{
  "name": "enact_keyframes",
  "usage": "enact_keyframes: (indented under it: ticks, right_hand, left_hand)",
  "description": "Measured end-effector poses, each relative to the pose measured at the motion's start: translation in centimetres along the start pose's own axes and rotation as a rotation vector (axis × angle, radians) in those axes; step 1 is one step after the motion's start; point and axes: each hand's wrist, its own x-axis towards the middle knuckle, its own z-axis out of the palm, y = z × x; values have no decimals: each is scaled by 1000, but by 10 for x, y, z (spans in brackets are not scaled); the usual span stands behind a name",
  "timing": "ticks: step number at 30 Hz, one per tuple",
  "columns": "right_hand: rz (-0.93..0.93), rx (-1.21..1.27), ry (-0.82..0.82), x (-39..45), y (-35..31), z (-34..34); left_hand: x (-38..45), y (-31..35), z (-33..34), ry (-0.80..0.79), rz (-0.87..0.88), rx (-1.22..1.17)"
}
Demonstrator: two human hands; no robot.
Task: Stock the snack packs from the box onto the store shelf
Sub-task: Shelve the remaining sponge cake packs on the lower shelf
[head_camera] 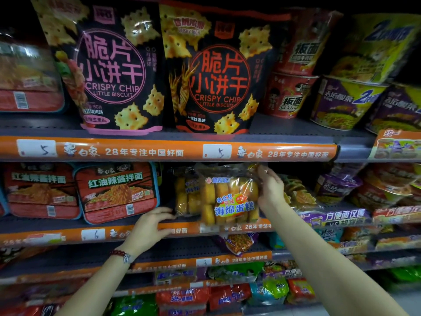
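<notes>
the sponge cake pack stands upright at the front of the middle shelf, its lower edge overhanging the orange price strip that runs along the shelf lip. just behind it and to its left sits a second cake pack, touching it. to the left of these, a dark gap of open room separates them from the red noodle tray, which leans at the shelf front. to the right, a crinkled clear bag lies just beside the front pack, with purple noodle bowls farther right. above, the upper shelf's orange strip hangs close over the top of the front pack, leaving little headroom.

the right hand is at the front pack's upper right edge, its fingers curled onto the clear wrapper near the top corner and pinching it. the left hand rests at the shelf lip below the gap, fingers spread apart and lightly bent, fingertips reaching toward the bottom left of the second cake pack; whether they touch it cannot be told. a bead bracelet circles the left wrist.
</notes>
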Motion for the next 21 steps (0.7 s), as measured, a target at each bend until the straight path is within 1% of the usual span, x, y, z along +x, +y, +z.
enact_keyframes:
  ticks: [3, 7, 11, 13, 15, 17, 19, 21]
  right_hand:
    - [-86, -18, 15, 3, -15, -16]
    - [-88, -4, 89, 6, -4, -34]
    - [-129, -47, 111, 10, 3, -38]
    - [-114, -42, 100, 14, 6, -39]
    - [-54, -54, 88, 13, 9, -38]
    - [5, -117, 28, 5, 10, -39]
    - [-29, -226, -63, 2, 10, -43]
    - [-69, -358, -197, 5, 8, -52]
  left_hand:
    - [1, 1, 0, 0, -15, -3]
    - [2, -1, 1, -5, -23, -2]
    - [3, 0, 1, -7, -19, 2]
    - [3, 1, 0, -10, -19, -2]
    - [3, 1, 0, -6, -17, -3]
    - [2, 1, 1, -5, -16, -2]
    - [1, 1, 1, -2, -15, 6]
    - [1, 2, 0, -1, -22, 7]
